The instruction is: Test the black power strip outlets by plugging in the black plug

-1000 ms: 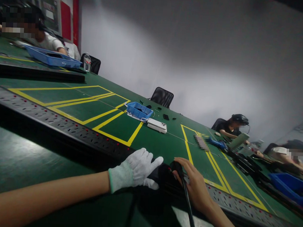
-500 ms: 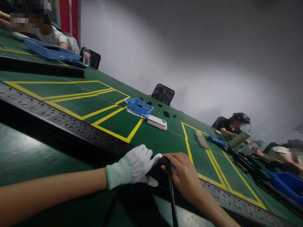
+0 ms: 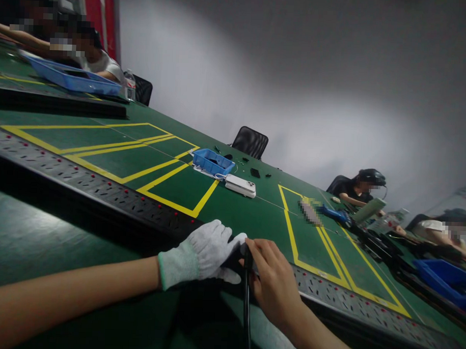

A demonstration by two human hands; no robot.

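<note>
My left hand (image 3: 211, 252), in a white knit glove with a green cuff, is at the near side of the black metal rail (image 3: 148, 204). Its fingers and thumb are closed around something dark that I cannot make out. Bare and closed, my right hand (image 3: 273, 272) meets the gloved fingertips and grips the upper end of a black cable (image 3: 247, 302). From there the cable hangs almost straight down past the bottom of the view. Fingers cover most of the cable's end, and whatever lies between the hands is mostly hidden.
Beyond the rail, yellow tape marks a green table (image 3: 250, 216). On it are a blue tray (image 3: 212, 162), a white box-like device (image 3: 240, 185) with a cable, and small dark pieces. Several people work at the left and right, near a larger blue tray (image 3: 74, 77) and a blue bin (image 3: 443, 283).
My right hand has moved slightly left against the gloved fingers, bringing the cable's upper end along. The cable hangs straighter. My left hand has barely shifted. People at far left have moved.
</note>
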